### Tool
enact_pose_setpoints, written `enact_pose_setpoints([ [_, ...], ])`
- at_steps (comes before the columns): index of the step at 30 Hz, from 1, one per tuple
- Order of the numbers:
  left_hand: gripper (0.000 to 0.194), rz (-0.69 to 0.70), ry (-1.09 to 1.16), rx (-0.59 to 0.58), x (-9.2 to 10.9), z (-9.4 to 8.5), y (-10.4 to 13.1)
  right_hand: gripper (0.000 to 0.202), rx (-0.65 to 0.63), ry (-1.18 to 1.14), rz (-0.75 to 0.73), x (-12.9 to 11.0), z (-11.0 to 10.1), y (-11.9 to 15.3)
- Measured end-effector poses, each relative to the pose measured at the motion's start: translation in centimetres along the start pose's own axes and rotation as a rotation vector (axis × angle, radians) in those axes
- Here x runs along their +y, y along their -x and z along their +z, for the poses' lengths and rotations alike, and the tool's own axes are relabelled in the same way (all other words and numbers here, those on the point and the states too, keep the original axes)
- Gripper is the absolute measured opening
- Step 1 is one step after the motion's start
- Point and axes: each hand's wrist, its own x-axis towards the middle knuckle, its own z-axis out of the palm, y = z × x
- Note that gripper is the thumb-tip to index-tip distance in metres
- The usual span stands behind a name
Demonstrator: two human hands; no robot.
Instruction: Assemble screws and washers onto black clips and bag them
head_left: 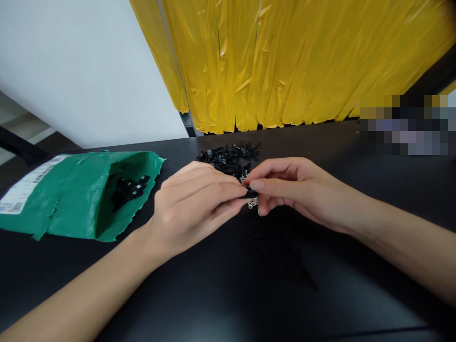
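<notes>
My left hand (pixel 195 204) and my right hand (pixel 295 187) meet over the table, their fingertips almost touching. Both are closed in a pinch around something tiny, dark in part, which the fingers mostly cover. Just below the fingertips lie several small silvery ring-shaped pieces (pixel 252 203), like nuts or washers. A few small pale metal pieces, perhaps screws, show behind the right fingertips. Beyond the hands spreads a loose pile of small black parts (pixel 228 156), partly hidden by my left hand.
At the left, a torn-open green plastic bag (pixel 76 190) with a white label holds more black parts (pixel 130 191). The dark table (pixel 213 285) reaches back to yellow plastic sheeting (pixel 285 61) and a white panel (pixel 89 61). A blurred-out patch covers the right rear.
</notes>
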Motion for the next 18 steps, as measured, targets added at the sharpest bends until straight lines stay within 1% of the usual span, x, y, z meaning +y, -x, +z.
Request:
enact_pose_setpoints([
  [2,0.009,-0.005,-0.009,-0.007,0.05,-0.02,0.02,0.014,0.009,0.026,-0.006,0.01,0.03,0.07],
  [4,0.01,-0.007,-0.014,-0.015,0.12,-0.06,0.01,0.015,0.022,0.011,0.005,0.03,0.12,0.15],
  [8,0.011,-0.012,-0.008,0.001,0.2,-0.18,-0.08,0.015,0.0,-0.015,-0.001,0.07,0.11,0.25],
  [13,0.004,-0.029,-0.018,-0.022,0.29,-0.22,-0.1,0.011,-0.004,0.023,-0.008,0.05,0.03,0.27],
  [18,0.007,-0.031,-0.038,-0.02,0.36,-0.17,-0.18,0.015,0.009,-0.023,-0.001,0.14,0.15,0.28],
])
